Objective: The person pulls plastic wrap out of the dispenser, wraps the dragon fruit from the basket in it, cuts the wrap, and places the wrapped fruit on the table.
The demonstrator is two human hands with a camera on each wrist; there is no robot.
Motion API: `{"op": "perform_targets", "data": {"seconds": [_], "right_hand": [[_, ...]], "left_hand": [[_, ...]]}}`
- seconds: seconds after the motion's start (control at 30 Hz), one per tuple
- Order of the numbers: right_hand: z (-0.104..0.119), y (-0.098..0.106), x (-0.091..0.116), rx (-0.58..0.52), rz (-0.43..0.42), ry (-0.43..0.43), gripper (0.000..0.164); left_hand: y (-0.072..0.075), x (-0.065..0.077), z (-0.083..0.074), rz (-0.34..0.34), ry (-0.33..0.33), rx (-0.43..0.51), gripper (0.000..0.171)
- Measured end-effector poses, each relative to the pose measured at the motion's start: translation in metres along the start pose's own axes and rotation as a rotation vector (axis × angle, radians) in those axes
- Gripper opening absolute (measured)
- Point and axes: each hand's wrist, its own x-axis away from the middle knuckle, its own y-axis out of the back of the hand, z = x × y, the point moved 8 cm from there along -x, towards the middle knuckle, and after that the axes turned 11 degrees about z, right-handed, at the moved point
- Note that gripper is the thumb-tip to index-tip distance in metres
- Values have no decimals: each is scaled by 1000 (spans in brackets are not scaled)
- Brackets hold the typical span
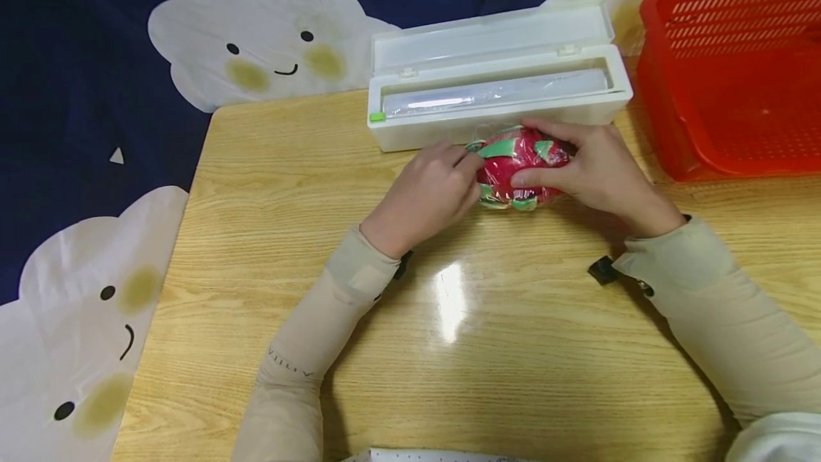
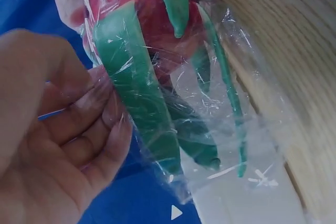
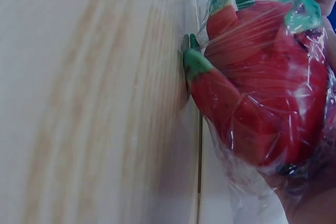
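Observation:
A red dragon fruit (image 1: 507, 166) with green scales, in clear plastic wrap (image 2: 262, 103), is held just in front of the white dispenser box. My right hand (image 1: 599, 170) grips its right end, thumb across the near side and fingers behind. At the left end, my left hand (image 1: 430, 194) has its fingers bent against the wrapped green tips. The left wrist view shows those fingertips (image 2: 107, 85) at the edge of the film, which bunches loosely past the long scales. Wrinkled film covers the red body (image 3: 262, 87) in the right wrist view.
The white wrap box (image 1: 500, 120) stands open at the table's back edge, a roll of film (image 1: 494, 91) inside and a green slider (image 1: 377, 117) at its left corner. A red plastic basket (image 1: 680, 141) sits to the right on the wooden table (image 1: 269, 234).

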Motion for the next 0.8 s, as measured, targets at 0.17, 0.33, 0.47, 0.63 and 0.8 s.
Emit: {"op": "perform_targets", "data": {"seconds": [0.17,0.33,0.47,0.63,0.8], "right_hand": [[0,0,0,6,2,1,84],[3,0,0,28,-2,25,84],[4,0,0,48,2,10,83],[4,-2,1,64,15,-13,82],[6,-3,1,78,8,7,82]], "left_hand": [[-2,-1,3,49,19,37,17],[-2,0,8,78,22,113,23],[0,2,13,89,17,174,19],[0,1,18,79,20,232,14],[-2,-1,21,66,34,288,13]]}}
